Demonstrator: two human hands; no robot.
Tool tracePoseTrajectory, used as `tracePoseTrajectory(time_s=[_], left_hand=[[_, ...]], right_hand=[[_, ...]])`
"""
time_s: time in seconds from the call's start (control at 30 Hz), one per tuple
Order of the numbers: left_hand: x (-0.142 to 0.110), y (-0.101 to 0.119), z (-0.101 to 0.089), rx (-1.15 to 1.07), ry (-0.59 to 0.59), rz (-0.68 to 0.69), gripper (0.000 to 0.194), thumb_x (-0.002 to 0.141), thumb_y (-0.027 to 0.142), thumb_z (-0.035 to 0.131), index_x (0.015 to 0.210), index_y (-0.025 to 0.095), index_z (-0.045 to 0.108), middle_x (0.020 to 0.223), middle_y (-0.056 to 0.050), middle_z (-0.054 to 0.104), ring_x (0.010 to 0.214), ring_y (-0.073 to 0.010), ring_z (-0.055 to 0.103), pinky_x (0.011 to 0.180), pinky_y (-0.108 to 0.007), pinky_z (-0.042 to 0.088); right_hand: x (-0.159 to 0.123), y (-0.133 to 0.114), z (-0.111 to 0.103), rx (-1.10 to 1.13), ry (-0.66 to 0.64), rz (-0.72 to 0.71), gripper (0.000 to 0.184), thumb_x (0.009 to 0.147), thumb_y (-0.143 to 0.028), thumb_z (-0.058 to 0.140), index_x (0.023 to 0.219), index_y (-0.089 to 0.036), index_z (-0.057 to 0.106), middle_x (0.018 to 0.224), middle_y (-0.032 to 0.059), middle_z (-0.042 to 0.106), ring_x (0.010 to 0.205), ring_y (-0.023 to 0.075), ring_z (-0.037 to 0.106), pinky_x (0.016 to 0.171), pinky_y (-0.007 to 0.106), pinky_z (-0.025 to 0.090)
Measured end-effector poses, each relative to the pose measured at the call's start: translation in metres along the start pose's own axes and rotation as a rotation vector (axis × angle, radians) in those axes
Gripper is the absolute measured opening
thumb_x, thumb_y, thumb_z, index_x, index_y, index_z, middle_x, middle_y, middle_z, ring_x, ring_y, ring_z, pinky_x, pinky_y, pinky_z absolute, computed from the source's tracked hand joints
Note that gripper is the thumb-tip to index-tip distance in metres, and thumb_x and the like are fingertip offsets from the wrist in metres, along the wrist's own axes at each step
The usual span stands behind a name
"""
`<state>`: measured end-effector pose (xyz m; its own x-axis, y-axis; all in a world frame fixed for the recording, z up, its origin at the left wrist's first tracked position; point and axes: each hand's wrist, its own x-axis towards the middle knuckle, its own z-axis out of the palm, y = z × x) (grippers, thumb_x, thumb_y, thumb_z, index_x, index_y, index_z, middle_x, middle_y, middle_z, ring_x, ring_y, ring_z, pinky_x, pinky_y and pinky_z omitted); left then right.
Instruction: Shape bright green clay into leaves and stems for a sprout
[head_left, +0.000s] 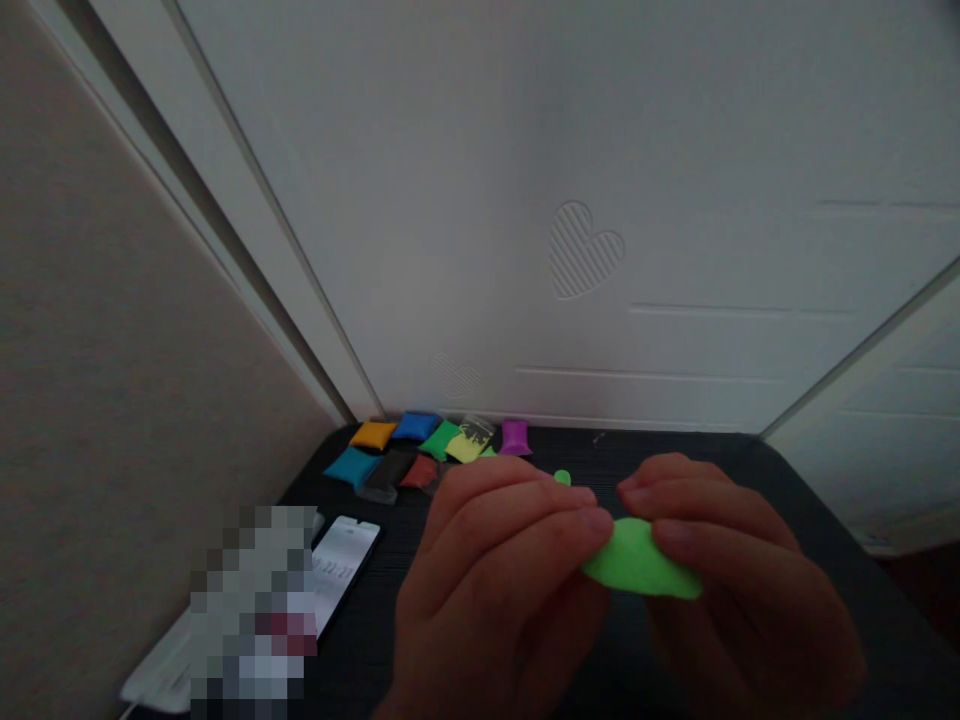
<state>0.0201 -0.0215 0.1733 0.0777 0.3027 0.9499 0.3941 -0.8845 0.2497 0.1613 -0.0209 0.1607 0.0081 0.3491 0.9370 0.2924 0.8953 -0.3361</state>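
Observation:
A flattened lump of bright green clay (639,562) is held over the black table (787,500), between both hands. My left hand (502,580) pinches its left end with curled fingers. My right hand (742,580) grips its right side, fingers folded over the top. A small green clay ball (562,478) lies on the table just behind my left fingers.
Several small coloured clay packets lie at the table's back left: orange (373,434), blue (415,425), green (441,438), yellow (470,443), purple (514,437), teal (351,465), black (388,473), red (418,471). A phone (341,565) lies at the left. White panelled wall stands behind.

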Motion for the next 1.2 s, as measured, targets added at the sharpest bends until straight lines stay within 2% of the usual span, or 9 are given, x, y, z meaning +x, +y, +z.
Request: tracePoseTrajectory(time_s=[0.23,0.57,0.7,0.93,1.07,1.2], left_hand=[[-0.0009,-0.0007,-0.0016,-0.054,-0.031,0.014,0.022,0.07,0.008,0.063,0.092,0.012,0.06,0.092,-0.003,0.061,0.089,-0.0167,0.056,0.078,-0.033,0.05],[0.0065,0.0051,0.0009,-0.071,-0.019,0.014,0.013,0.072,0.008,0.061,0.085,0.011,0.06,0.085,-0.002,0.062,0.083,-0.0133,0.057,0.075,-0.028,0.051],[0.0048,0.0036,0.0011,-0.078,-0.033,0.009,0.019,0.07,0.008,0.063,0.088,0.011,0.059,0.089,-0.003,0.062,0.085,-0.0145,0.056,0.076,-0.03,0.051],[-0.0006,0.0005,0.0035,-0.088,0.0,0.001,0.025,0.067,0.003,0.064,0.091,0.01,0.059,0.091,-0.004,0.06,0.086,-0.0156,0.056,0.077,-0.032,0.051],[-0.0012,0.0014,0.003,-0.074,0.01,0.001,0.025,0.069,0.007,0.064,0.092,0.011,0.059,0.091,-0.003,0.06,0.087,-0.016,0.056,0.076,-0.032,0.051],[-0.0008,0.0025,0.0004,-0.02,-0.033,-0.03,0.022,0.071,0.014,0.064,0.092,0.017,0.059,0.089,0.0,0.061,0.088,-0.015,0.055,0.076,-0.031,0.051]], right_hand=[[-0.0012,-0.0007,-0.0083,0.049,-0.092,-0.049,0.039,0.07,-0.003,0.056,0.107,-0.013,0.056,0.101,0.0067,0.058,0.088,0.0204,0.057,0.078,0.042,0.047],[-0.0001,-0.0038,-0.0052,0.024,-0.046,-0.037,0.034,0.071,-0.003,0.055,0.103,-0.014,0.057,0.098,0.0055,0.059,0.084,0.0193,0.057,0.077,0.041,0.048],[0.0014,-0.0037,-0.0055,0.029,-0.042,-0.036,0.035,0.069,-0.002,0.056,0.102,-0.014,0.057,0.096,0.0054,0.06,0.084,0.019,0.058,0.076,0.041,0.048],[0.0003,-0.0045,0.0005,0.115,0.02,0.088,0.034,0.071,-0.006,0.056,0.102,-0.017,0.055,0.09,0.0048,0.062,0.08,0.0181,0.058,0.074,0.039,0.048],[0.001,-0.0049,0.0014,0.091,0.03,0.08,0.028,0.071,-0.007,0.056,0.098,-0.018,0.057,0.087,0.0044,0.063,0.078,0.0175,0.058,0.072,0.038,0.049],[0.0023,-0.0056,0.0012,0.072,0.016,0.083,0.029,0.071,-0.005,0.055,0.097,-0.018,0.057,0.088,0.0039,0.063,0.081,0.0173,0.058,0.074,0.037,0.049]])
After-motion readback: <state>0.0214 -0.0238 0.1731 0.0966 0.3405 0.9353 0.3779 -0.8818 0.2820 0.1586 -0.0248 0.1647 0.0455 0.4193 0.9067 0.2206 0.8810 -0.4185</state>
